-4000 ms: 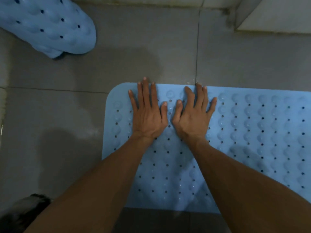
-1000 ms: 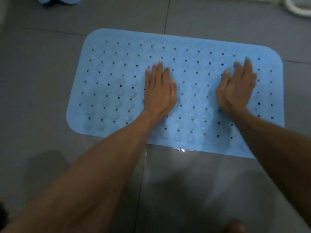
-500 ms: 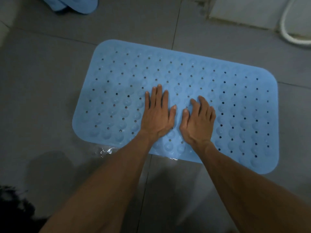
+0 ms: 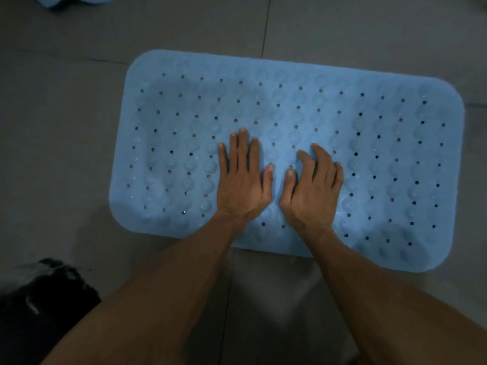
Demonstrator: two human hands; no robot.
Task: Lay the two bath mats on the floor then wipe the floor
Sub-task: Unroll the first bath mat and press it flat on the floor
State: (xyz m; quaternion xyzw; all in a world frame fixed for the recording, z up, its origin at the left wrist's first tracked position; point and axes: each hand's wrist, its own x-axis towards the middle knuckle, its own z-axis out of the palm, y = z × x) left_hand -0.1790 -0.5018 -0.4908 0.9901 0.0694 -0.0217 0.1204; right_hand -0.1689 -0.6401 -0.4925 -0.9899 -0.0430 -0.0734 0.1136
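Blue bath mat [image 4: 355, 159] flat on the grey tiled floor [image 4: 66, 133], filling mid-frame out toward 3 o'clock. Left hand [image 4: 241, 185] palm-down near the mat's centre, fingers [image 4: 243, 146] straight and together, gripping nothing. Right hand [image 4: 311, 192] just beside it at 3 o'clock, thumbs nearly touching, fingers slightly curled, pressing on the mat, nothing held. Second blue mat [image 4: 76, 0] at 11 o'clock, cut off by the top edge, only a sliver showing. Dark blurred shape [image 4: 39, 299] at 8 o'clock, too dim to identify. Mat's suction bumps soft and hazy in the low light. Both forearms running off the bottom edge.
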